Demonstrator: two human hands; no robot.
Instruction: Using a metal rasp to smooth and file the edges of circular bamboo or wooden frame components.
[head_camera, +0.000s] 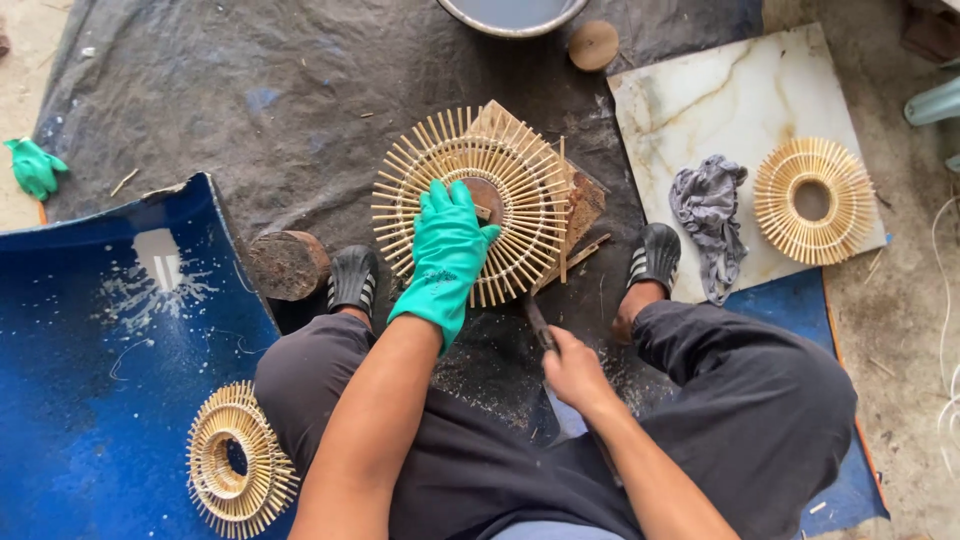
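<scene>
My left hand (447, 248), in a green rubber glove, presses flat on a round bamboo-stick ring (520, 190) that lies on a wooden block (585, 200) between my feet. The gloved fingers reach to the ring's open centre. My bare right hand (572, 366) is closed around the handle of a dark tool (536, 318), whose tip points toward the ring's near edge. My knees are spread on either side, and black sandals sit left and right of the ring.
A marble-patterned tile (720, 100) at the right bears a finished ring (815, 200) and a grey rag (708, 215). Another ring stack (238, 465) lies on a blue sheet (90, 380) at left. A round log stump (288, 264), spare green glove (35, 167), metal basin (512, 15).
</scene>
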